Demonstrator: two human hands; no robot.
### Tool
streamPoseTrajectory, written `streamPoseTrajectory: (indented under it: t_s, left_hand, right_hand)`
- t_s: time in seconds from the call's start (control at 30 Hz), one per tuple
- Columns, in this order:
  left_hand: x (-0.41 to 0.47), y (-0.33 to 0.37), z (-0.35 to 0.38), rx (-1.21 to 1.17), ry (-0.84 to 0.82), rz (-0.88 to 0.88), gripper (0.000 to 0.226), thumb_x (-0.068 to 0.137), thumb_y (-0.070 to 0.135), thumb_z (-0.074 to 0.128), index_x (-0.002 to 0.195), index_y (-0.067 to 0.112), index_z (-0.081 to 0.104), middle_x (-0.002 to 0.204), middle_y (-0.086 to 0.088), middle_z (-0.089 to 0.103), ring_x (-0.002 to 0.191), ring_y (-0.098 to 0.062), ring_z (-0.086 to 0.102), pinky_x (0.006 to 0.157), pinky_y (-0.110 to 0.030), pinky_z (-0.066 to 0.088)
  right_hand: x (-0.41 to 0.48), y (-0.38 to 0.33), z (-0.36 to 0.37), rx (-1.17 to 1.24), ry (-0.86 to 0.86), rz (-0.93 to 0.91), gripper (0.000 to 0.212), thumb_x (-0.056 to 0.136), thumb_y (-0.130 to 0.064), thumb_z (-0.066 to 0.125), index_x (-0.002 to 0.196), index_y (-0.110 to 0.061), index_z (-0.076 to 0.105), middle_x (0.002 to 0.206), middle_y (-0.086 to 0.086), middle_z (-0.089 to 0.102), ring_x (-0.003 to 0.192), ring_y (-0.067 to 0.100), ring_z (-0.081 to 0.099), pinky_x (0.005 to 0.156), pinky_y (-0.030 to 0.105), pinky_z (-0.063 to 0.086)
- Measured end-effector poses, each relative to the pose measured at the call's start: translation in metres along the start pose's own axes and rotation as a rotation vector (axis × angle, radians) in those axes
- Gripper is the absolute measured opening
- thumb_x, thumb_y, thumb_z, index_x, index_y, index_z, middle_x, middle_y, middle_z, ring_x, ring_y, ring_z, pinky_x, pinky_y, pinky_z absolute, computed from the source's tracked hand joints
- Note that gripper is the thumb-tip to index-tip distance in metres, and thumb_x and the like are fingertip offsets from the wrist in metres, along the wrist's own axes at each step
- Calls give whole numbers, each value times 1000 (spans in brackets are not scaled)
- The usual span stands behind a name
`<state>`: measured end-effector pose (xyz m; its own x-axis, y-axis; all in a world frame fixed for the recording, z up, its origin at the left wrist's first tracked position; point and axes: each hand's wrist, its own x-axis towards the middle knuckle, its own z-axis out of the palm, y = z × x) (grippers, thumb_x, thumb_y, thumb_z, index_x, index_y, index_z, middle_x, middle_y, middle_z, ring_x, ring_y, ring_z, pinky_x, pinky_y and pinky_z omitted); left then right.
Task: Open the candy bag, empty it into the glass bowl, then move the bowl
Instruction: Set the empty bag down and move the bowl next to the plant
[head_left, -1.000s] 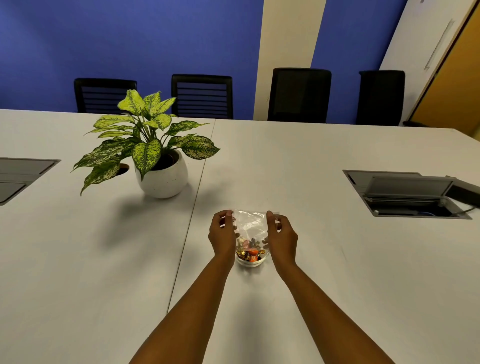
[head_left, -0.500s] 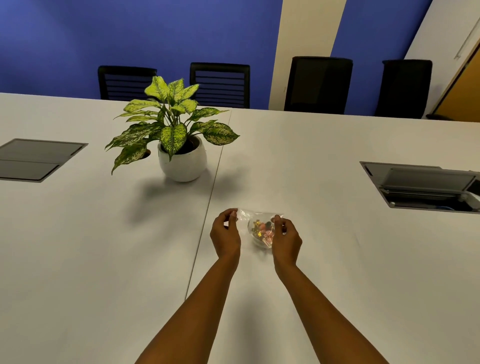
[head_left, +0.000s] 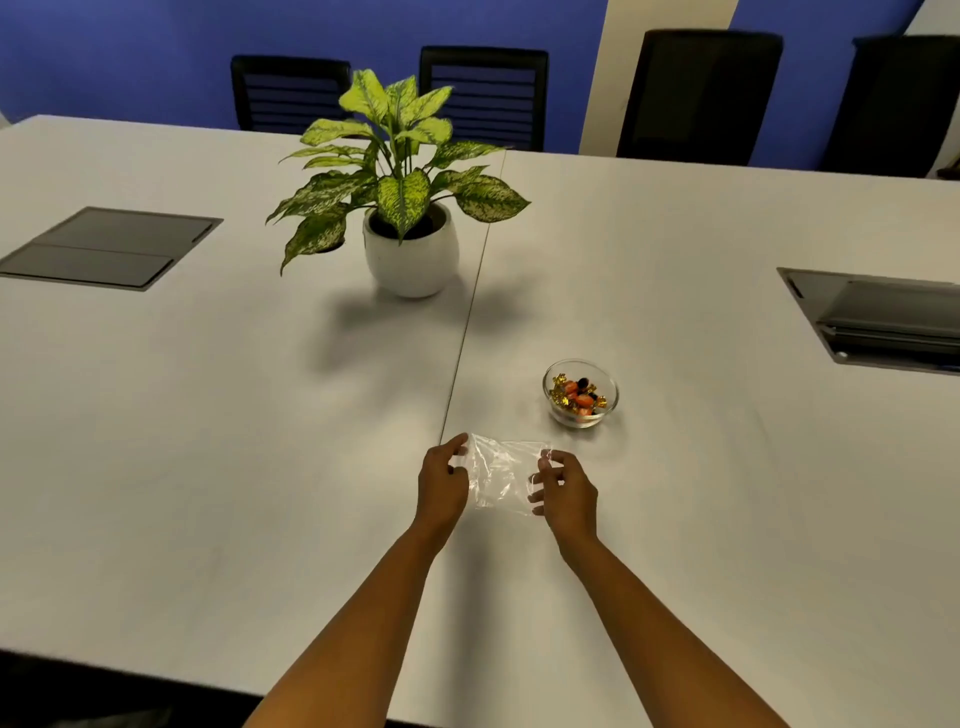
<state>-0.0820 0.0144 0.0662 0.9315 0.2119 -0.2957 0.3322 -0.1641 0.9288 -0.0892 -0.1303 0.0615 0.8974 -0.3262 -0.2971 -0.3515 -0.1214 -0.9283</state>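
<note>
Glass bowl (head_left: 581, 393) holds the candy, ahead and right of the emptied candy bag (head_left: 506, 475); right hand (head_left: 563, 488) nearer; both it and left hand (head_left: 443, 480) pinch the bag's sides.

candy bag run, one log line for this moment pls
candy bag: empty, held by left hand and right hand | glass bowl: candies inside, on table | bowl move: pending

candy bag (head_left: 506, 475) now empty, candies (head_left: 577, 395) in glass bowl (head_left: 581, 393)

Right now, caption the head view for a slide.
Both hands hold the emptied bag; candy fills the glass bowl.
</note>
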Motion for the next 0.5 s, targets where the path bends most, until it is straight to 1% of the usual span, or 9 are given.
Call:
streamPoseTrajectory:
  t_s: [0.1,0.17,0.27,0.3,0.37,0.43,0.5]
  left_hand:
    - [-11,-20,-15,95,-5,-13,54,87,-9,35,131,18,53,127,-8,52,115,-28,54,95,-31,47]
    - [-17,-31,-22,141,8,-13,53,89,-10,36,132,15,53,127,-10,54,115,-32,54,101,-36,48]
    - [-25,-46,-28,171,17,-25,49,91,-9,38,132,13,53,128,-12,54,116,-32,55,105,-41,46]
    - [-28,-51,-30,183,23,-28,49,91,-9,38,133,12,53,128,-13,55,116,-32,54,105,-40,46]
    - [-35,-60,-31,213,32,-21,49,91,-9,36,133,11,52,127,-13,54,119,-28,53,104,-32,44]
    - [-41,-68,-31,267,31,0,51,90,-11,35,133,10,52,126,-13,55,118,-25,52,99,-25,41]
    - [-46,-75,-31,299,28,10,55,88,-14,34,133,12,52,125,-12,55,117,-24,52,97,-24,40]
  right_hand:
    - [-17,18,8,-79,-21,-32,20,93,-16,52,110,-8,57,90,18,69,66,29,64,58,34,55]
    - [-27,30,14,-115,-21,-44,16,92,-14,54,105,-9,60,87,16,71,66,32,66,60,36,55]
    - [-39,45,21,-154,-22,-50,9,90,-12,56,97,-9,61,81,11,70,57,28,63,57,38,55]
    - [-42,50,23,-183,-18,-57,8,90,-12,56,96,-9,61,80,10,69,55,26,61,57,37,54]
    - [-46,57,24,-238,-9,-81,8,90,-13,56,95,-8,61,81,9,67,55,24,59,59,39,53]
    - [-50,62,24,-292,4,-101,9,90,-15,57,95,-9,60,82,9,66,63,26,60,63,40,53]
    - [-55,68,23,-329,10,-122,11,89,-16,58,97,-9,60,83,9,64,73,26,61,67,39,52]
